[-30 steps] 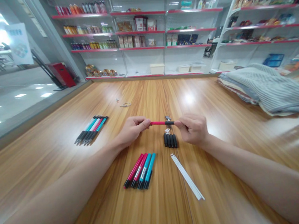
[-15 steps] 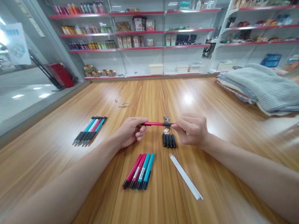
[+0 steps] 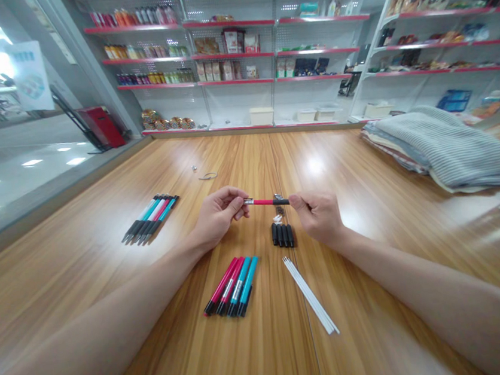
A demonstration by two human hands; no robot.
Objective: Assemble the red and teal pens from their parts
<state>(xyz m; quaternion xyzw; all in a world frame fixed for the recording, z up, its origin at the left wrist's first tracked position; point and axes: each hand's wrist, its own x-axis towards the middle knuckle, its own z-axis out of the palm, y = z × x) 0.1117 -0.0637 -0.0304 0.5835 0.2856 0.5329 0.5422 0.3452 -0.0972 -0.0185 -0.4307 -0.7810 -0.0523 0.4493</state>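
Note:
Both hands hold one red pen (image 3: 264, 201) level above the wooden table (image 3: 154, 295). My left hand (image 3: 219, 215) pinches its silver end. My right hand (image 3: 319, 216) pinches its black end. Just below the pen lie a row of black pen caps (image 3: 282, 235) and a few small silver parts (image 3: 277, 214). Nearer me lie several red and teal pens (image 3: 233, 286) side by side, and a bundle of white refills (image 3: 311, 295) to their right.
Another group of pens (image 3: 152, 218) lies to the left. A small ring and a wire loop (image 3: 207, 175) sit farther back. Folded cloths (image 3: 444, 147) are stacked at the right. Shop shelves (image 3: 235, 57) with goods line the back wall.
Both hands have risen slightly with the red pen. A silver end now shows at the left-hand side of the pen, where the fingers covered it before.

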